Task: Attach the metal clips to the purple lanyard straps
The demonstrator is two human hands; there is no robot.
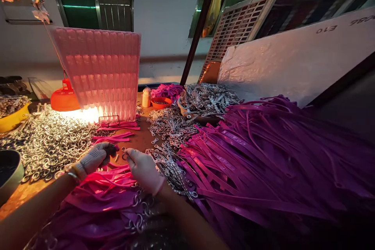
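Observation:
My left hand [97, 157], in a knit glove with dark fingertips, is closed in a pinch. A small bit of pink strap shows at its fingertips; the rest of what it grips is hidden. Just to the right, my right hand [145, 170], in a thin white glove, is closed with a small metal ring [125, 156] at its thumb and fingertip. The two hands are close together but apart. Under them lies a heap of pink straps [102, 197], several with metal hooks or rings [137, 220] at their ends.
Loose metal rings [55, 140] lie piled at left under an orange lamp [64, 97]. A ribbed translucent panel [102, 70] stands behind. Metal clasps [171, 125] and a large mound of purple straps [258, 156] fill the right. A dark bowl [18, 172] sits at left.

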